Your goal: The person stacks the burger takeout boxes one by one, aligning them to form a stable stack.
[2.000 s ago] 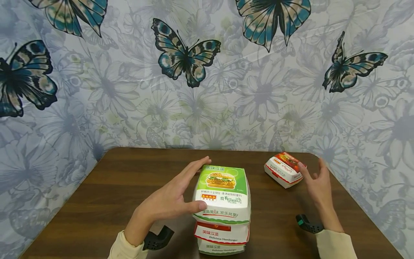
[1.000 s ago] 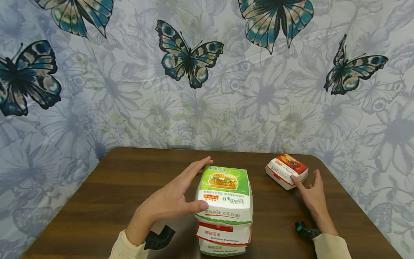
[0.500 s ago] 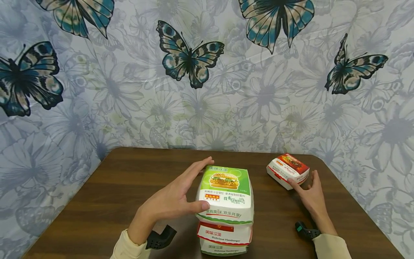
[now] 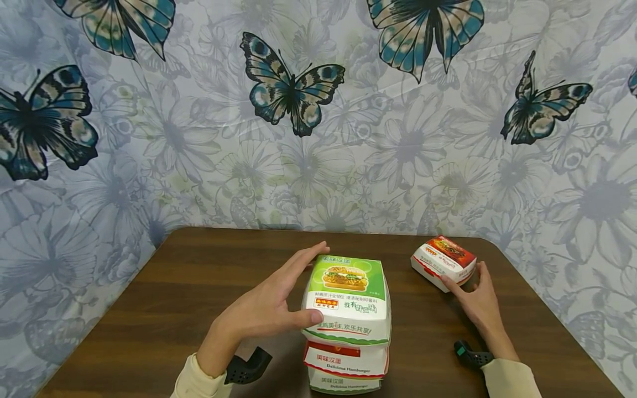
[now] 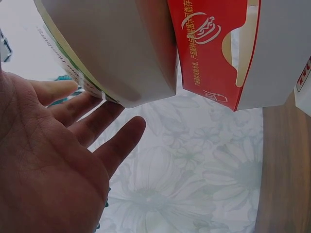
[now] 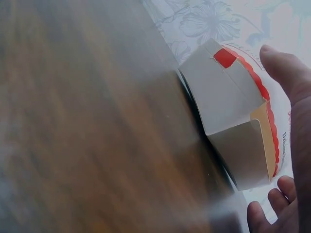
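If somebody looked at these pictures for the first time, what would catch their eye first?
Probably the stack of burger boxes near the table's front edge, topped by a bright green box that the left hand steadies from the side. Next, the small red box alone at the far right, with the right hand around its near end. Big blue butterflies cover the wall behind.
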Available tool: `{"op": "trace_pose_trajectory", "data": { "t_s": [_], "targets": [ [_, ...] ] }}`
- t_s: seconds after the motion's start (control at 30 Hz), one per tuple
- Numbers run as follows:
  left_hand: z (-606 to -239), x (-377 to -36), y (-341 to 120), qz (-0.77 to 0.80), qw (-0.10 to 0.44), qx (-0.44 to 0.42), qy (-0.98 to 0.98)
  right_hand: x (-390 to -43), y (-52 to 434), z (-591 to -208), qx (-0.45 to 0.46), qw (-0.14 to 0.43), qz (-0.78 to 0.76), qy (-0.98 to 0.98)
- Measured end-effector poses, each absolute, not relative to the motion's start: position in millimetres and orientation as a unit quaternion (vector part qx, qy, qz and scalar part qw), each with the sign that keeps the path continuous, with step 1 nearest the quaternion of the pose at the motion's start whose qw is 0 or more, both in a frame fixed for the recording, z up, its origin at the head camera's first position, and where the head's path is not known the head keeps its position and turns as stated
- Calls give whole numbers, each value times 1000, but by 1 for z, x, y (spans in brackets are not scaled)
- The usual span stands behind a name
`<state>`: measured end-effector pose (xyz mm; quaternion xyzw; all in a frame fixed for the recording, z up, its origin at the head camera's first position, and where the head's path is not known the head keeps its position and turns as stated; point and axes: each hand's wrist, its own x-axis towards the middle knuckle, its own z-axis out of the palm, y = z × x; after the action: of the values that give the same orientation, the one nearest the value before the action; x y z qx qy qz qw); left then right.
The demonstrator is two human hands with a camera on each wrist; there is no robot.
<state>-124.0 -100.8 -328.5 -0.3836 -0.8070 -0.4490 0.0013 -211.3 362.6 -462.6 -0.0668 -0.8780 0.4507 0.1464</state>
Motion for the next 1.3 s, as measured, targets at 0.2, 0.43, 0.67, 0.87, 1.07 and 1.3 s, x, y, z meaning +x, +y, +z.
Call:
{"op": "trace_pose_trajectory", "data": {
  "t_s": [0.2, 0.43, 0.67, 0.87, 1.07, 1.3],
  "targets": [
    [-329, -124, -100, -450, -1, -384, -807, -212, 364, -463, -65, 153, 419, -893],
    [-328, -124, -100, -447, 1, -382, -809, -217, 363, -461, -63, 136, 405, -902],
    [-328, -124, -100, -445, 0, -380, -811, -220, 364, -460, -78, 114, 387, -912],
    [-330, -125, -99, -446, -3, -372, -814, -222, 365, -462, -80, 106, 381, -915],
    [-330, -124, -99, -443, 2, -375, -814, -224, 365, -463, -77, 119, 374, -916],
    [-329, -125, -99, -440, 3, -380, -814, -226, 363, -462, -77, 117, 372, -917]
  ]
}}
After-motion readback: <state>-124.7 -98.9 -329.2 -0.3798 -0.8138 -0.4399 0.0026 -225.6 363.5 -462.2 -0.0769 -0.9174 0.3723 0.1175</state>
